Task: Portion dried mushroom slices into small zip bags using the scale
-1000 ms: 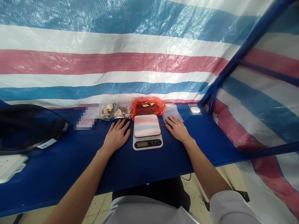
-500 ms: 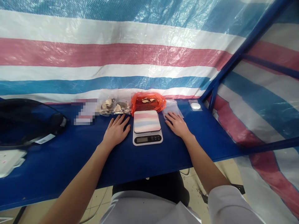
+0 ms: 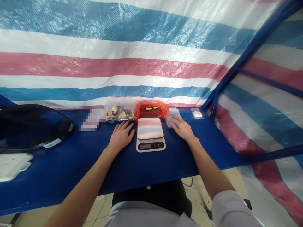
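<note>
Between my hands sits a white kitchen scale (image 3: 151,146), its display dark and its flat top mirroring the striped sheet. My left hand (image 3: 121,135) lies flat on the table left of the scale, fingers spread. Its fingertips are just in front of the clear bags of dried mushroom pieces (image 3: 115,112). To the right of the scale, my right hand (image 3: 183,128) rests with fingers apart on the near part of some flat clear plastic bags (image 3: 174,114). An orange-red plastic bag (image 3: 139,110), mouth open, stands behind the scale with similar pieces inside.
A small white rounded object (image 3: 197,114) on clear plastic lies at the right. Leftward are a blurred-out packet (image 3: 91,119), a black strapped item (image 3: 56,130) and a white power strip (image 3: 14,167). Blue frame bars (image 3: 227,83) and striped sheeting (image 3: 118,67) enclose the blue table (image 3: 153,171).
The view has tilted up a little, so the table things sit lower in the picture. My right fingers have drawn slightly closer over the clear bags; my left hand stays flat.
</note>
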A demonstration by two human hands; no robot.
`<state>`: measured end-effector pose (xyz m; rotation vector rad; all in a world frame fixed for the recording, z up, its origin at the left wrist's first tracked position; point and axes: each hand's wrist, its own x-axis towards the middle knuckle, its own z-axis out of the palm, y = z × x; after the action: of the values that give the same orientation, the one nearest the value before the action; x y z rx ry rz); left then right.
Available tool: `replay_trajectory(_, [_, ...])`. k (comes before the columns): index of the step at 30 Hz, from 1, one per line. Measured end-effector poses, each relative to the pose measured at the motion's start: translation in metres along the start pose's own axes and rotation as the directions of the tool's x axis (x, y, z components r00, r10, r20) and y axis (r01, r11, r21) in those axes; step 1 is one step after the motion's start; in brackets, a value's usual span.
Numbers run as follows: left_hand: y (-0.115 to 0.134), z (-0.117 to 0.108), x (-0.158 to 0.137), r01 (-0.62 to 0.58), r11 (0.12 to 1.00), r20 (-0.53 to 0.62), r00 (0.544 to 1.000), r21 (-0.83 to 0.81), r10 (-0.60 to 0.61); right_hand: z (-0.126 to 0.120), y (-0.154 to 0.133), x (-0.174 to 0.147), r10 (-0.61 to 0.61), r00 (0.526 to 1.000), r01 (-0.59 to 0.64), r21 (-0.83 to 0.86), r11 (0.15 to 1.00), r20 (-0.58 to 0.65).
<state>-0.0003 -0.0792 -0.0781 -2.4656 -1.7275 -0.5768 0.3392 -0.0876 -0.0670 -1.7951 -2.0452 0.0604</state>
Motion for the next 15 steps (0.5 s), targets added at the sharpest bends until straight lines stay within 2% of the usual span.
replay_trajectory(3, [0.004, 0.000, 0.003, 0.003, 1.000, 0.016, 1.000, -0.004, -0.003, -0.004, 0.009, 0.021, -0.010, 0.998, 0.011, -0.014, 1.000, 0.061])
replay_trajectory(5, [0.005, -0.001, 0.003, 0.013, 1.000, 0.034, 0.999, -0.005, -0.013, -0.001, 0.016, 0.031, -0.069, 0.989, 0.073, -0.026, 0.997, 0.133])
replay_trajectory(7, [0.006, -0.001, 0.002, 0.024, 1.000, 0.047, 0.999, -0.003, -0.024, 0.006, 0.021, 0.036, -0.109, 0.983, 0.114, -0.029, 0.993, 0.145])
replay_trajectory(11, [0.007, -0.001, 0.000, 0.035, 0.999, 0.048, 0.998, -0.006, -0.034, 0.019, 0.026, 0.031, -0.124, 0.992, 0.124, 0.016, 0.992, 0.017])
replay_trajectory(15, [0.007, 0.000, 0.000, 0.034, 0.999, 0.040, 0.999, -0.014, -0.033, 0.022, 0.026, 0.025, -0.056, 0.993, 0.065, 0.085, 0.994, -0.103])
